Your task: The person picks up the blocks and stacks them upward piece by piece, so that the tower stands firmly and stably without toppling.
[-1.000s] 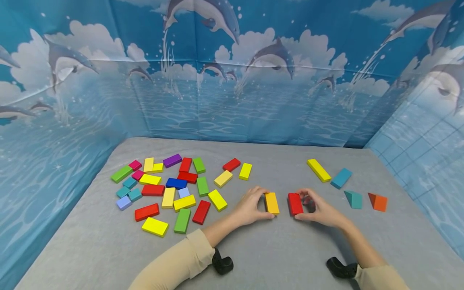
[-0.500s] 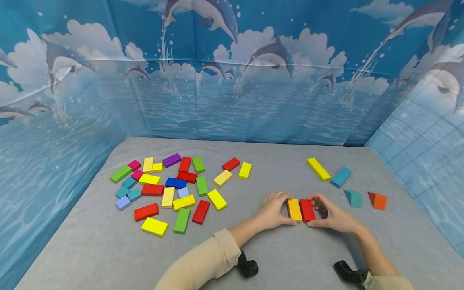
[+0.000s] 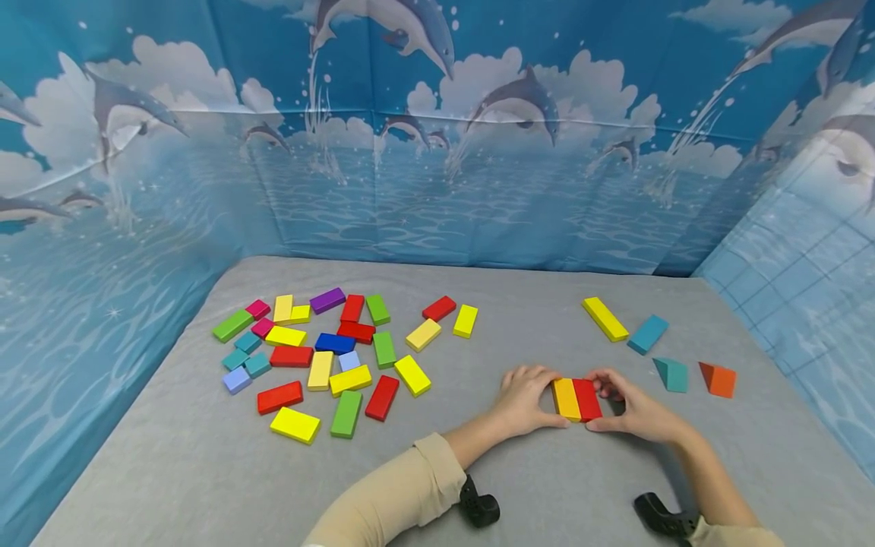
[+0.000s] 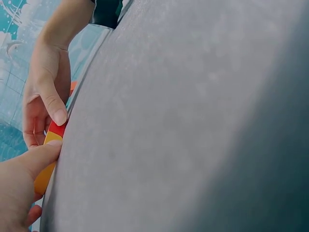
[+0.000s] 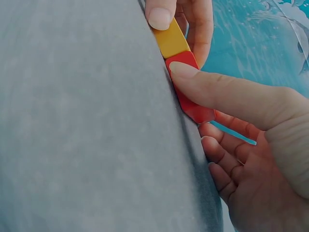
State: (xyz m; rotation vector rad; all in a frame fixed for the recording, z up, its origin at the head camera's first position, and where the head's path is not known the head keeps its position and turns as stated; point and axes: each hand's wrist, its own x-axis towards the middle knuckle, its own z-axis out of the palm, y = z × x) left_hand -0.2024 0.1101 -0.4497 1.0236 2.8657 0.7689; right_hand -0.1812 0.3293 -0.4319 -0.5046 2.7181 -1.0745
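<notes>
In the head view an orange-yellow block (image 3: 566, 399) and a red block (image 3: 587, 399) lie side by side on the grey cloth, long sides together. My left hand (image 3: 525, 403) grips the orange-yellow block between thumb and fingers at its two ends. From the other side my right hand (image 3: 632, 410) holds the red block the same way, thumb at the near end. The right wrist view shows the red block (image 5: 193, 92) under the right thumb, up against the orange-yellow block (image 5: 170, 39). In the left wrist view the left thumb presses the orange-yellow block's (image 4: 44, 179) near end.
Many loose blocks, such as a green block (image 3: 346, 414) and a yellow block (image 3: 412, 375), are scattered on the left. To the right lie a long yellow block (image 3: 604, 318), a blue block (image 3: 647, 334), a teal triangular block (image 3: 671, 375) and an orange triangular block (image 3: 718, 379).
Both hands have moved right, the left one farther, carrying the orange-yellow block across to the red block. The gap between the two blocks has closed.
</notes>
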